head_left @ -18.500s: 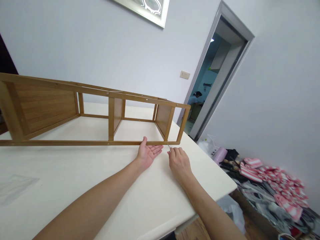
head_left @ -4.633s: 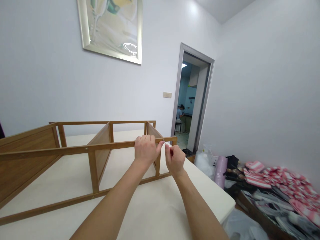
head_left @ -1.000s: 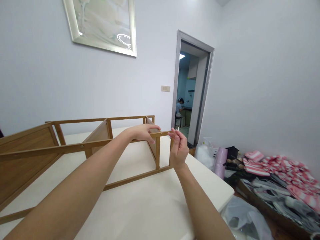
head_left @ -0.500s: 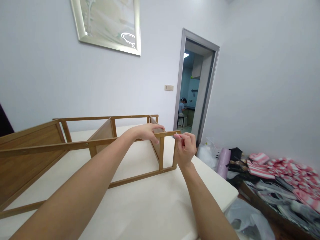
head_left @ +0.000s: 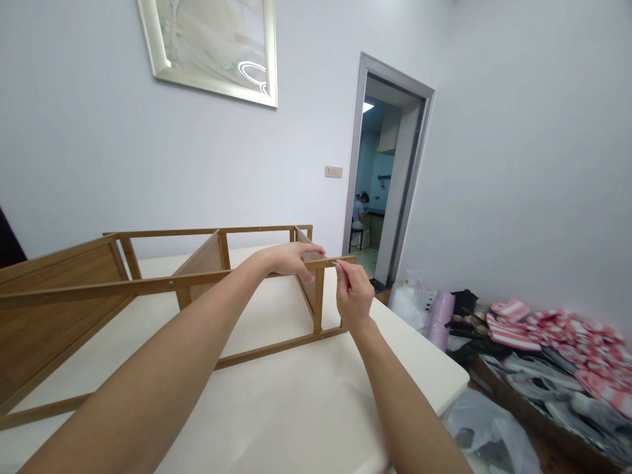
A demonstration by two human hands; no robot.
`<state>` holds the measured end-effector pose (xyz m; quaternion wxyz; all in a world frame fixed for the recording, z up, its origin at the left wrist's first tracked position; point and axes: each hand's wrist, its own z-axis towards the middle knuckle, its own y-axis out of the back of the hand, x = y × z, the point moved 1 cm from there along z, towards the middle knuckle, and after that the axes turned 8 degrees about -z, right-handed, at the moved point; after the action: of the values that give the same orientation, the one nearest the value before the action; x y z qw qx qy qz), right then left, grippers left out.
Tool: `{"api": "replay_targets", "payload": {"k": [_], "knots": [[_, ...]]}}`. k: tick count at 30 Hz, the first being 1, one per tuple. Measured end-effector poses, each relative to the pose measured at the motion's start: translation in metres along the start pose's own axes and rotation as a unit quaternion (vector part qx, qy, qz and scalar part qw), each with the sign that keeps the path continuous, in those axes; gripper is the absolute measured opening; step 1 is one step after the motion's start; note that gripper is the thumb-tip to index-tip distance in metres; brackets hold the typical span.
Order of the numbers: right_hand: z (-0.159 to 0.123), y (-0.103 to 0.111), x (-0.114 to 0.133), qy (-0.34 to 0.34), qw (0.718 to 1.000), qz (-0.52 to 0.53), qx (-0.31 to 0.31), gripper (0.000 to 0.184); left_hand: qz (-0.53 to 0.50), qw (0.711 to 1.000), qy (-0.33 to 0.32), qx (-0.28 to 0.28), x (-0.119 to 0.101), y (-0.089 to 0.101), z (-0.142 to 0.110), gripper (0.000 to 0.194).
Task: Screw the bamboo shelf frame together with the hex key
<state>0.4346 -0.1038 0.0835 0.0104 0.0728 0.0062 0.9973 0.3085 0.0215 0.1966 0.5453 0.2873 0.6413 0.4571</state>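
A wooden shelf rack [head_left: 271, 359] lies on its side on the white table [head_left: 276, 415], its slatless panels standing upright between the rails. My left hand [head_left: 291, 259] reaches over the upper rail near the rack's right end and grips it, with thumb and index finger visible and the other fingers hidden. Just right of it, my right hand [head_left: 356, 293] is closed in a pinch on a small, thin, shiny metal piece [head_left: 336, 263]. The piece's tip is at the rail, by a screw hole; whether it is inside the hole I cannot tell.
Right of the table lie a pink roll [head_left: 441, 320], striped red-and-white fabric [head_left: 513, 326], a box of grey items [head_left: 543, 388] and a clear plastic bag [head_left: 494, 428]. Behind is a doorway [head_left: 368, 257], with a seated person [head_left: 358, 212] beyond. A framed picture [head_left: 212, 46] hangs above.
My right hand has moved left along the rail, bringing the small metal piece from the rack's end toward the screw hole. My left hand has stayed in place.
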Motion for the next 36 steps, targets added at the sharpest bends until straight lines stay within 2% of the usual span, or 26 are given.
{"api": "replay_targets", "payload": {"k": [7,10,17,21,28,36], "knots": [[-0.004,-0.005,-0.002,0.031,0.999,-0.013,0.032,0.018,-0.011,1.000,-0.007,0.005,0.004,-0.001,0.004,0.085],[-0.005,-0.006,-0.003,0.044,0.998,-0.032,0.028,0.018,-0.011,1.000,0.000,0.008,0.005,-0.001,0.004,0.087],[-0.003,-0.003,-0.006,0.141,0.979,-0.147,0.005,0.027,-0.005,1.000,-0.005,0.002,0.003,-0.001,0.003,0.084],[-0.001,0.000,-0.008,0.175,0.973,-0.149,0.014,0.034,0.004,1.000,-0.004,0.000,0.003,0.000,0.002,0.084],[0.002,0.000,-0.002,0.157,0.978,-0.130,0.048,0.038,-0.004,1.000,-0.001,0.001,0.003,0.000,0.002,0.083],[0.011,0.006,0.006,0.146,0.974,-0.167,0.057,0.029,-0.011,1.000,0.008,0.005,0.004,0.000,0.003,0.084]]}}
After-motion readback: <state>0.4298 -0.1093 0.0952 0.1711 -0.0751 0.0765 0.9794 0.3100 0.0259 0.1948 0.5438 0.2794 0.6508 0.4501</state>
